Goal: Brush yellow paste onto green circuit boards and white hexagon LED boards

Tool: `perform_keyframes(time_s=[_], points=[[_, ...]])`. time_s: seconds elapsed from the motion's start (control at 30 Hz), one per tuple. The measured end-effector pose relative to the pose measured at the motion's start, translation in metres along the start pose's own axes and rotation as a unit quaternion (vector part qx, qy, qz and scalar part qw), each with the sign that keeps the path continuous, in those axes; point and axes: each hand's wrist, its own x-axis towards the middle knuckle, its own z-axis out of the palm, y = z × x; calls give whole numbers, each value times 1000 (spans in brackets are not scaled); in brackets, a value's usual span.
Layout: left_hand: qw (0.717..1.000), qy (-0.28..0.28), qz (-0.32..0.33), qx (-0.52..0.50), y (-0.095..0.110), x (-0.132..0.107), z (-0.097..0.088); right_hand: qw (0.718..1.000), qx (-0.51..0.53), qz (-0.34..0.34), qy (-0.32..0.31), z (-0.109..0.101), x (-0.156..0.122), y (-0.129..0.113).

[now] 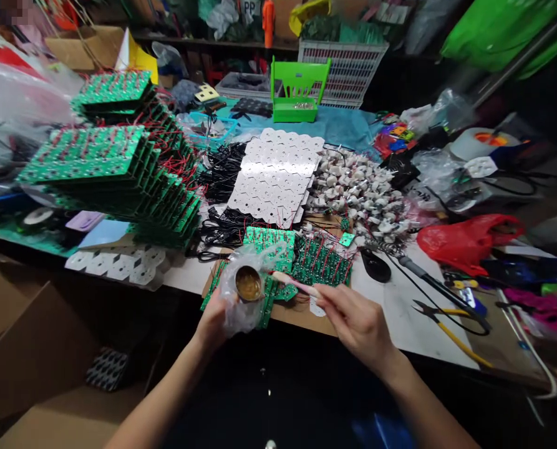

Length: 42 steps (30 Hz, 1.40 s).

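My left hand (pixel 213 321) is closed around a small round tin of amber paste (pixel 249 284) wrapped in a clear plastic bag (pixel 241 312). A thin pink-handled brush (pixel 297 284) is pinched in my right hand (pixel 353 321), its tip reaching toward the tin. Both hands hover over the table's front edge, just above several green circuit boards with red wires (pixel 320 259) lying on a brown board.
Tall fanned stacks of green circuit boards (pixel 114 168) fill the left. White panel sheets (pixel 276 174) and a heap of small white parts (pixel 362 193) lie behind. A soldering iron (pixel 418 269), yellow-handled cutters (pixel 441 318) and a red bag (pixel 465 240) are at right. Cardboard boxes (pixel 30 337) stand at lower left.
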Motion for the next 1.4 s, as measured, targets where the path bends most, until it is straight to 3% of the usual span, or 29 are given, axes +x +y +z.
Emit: perform_keyframes(time_s=[0.13,0.23,0.53,0.8,0.97,1.07,1.13,1.27,1.4], points=[[998,37,-25,-32,1,5,1,996,-64,59,8,4,-23,34],[997,55,-29,-44,-3,15,7,994,-89,66,-10,14,-34,48],[988,28,-4,-155,-21,59,62,994,-106,32,-3,29,-23,54],[992,20,-45,-114,-28,57,61,991,-134,11,-8,31,-24,62],[991,25,-55,-118,-30,58,61,970,-240,30,36,31,6,94],[990,17,-50,-131,-31,60,58,964,-244,72,71,27,20,108],[990,9,-51,-134,-32,62,56,970,-214,79,83,23,14,106],[990,-2,-50,-134,-33,63,53,986,-149,33,62,18,-24,79],[991,9,-43,-126,-32,64,53,984,-179,6,22,24,-41,68]])
